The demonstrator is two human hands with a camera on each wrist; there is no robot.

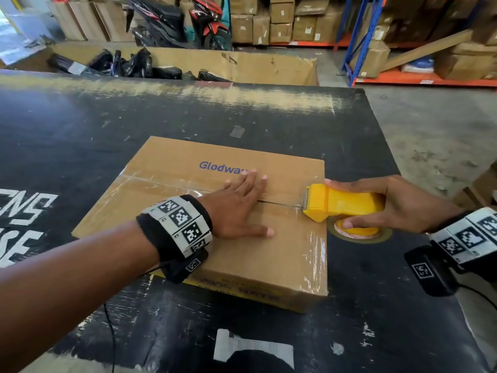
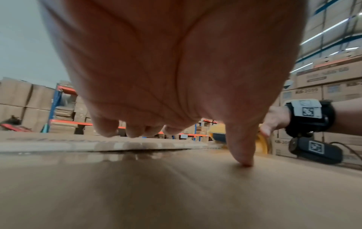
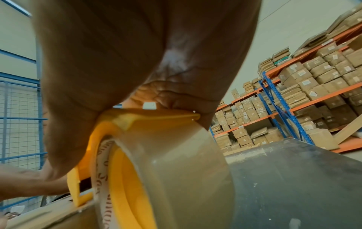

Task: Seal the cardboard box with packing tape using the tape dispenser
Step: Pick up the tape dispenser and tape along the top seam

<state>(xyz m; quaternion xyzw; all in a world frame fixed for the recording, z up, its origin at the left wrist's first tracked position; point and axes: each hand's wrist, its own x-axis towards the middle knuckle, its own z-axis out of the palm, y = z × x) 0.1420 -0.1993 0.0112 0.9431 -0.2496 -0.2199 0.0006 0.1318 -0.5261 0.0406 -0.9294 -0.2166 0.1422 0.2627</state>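
A brown cardboard box (image 1: 188, 168) printed "Glodway" lies flat on the black table. Clear tape runs along its middle seam from the left edge. My left hand (image 1: 242, 208) lies flat on the box top over the seam, fingers straight and spread; the left wrist view shows its fingertips (image 2: 245, 161) pressing the box (image 2: 176, 186). My right hand (image 1: 387, 203) grips the yellow tape dispenser (image 1: 341, 203) at the box's right edge, its toothed blade on the seam. The tape roll (image 3: 176, 162) hangs under the dispenser (image 3: 121, 178) beside the box's right side.
The black table (image 1: 107, 125) has worn painted letters at the left. Behind it stands a large open carton (image 1: 242, 65) with black wrapped parcels. Motorbikes (image 1: 209, 25) and shelves (image 1: 357, 44) stacked with cartons fill the background. Concrete floor lies to the right.
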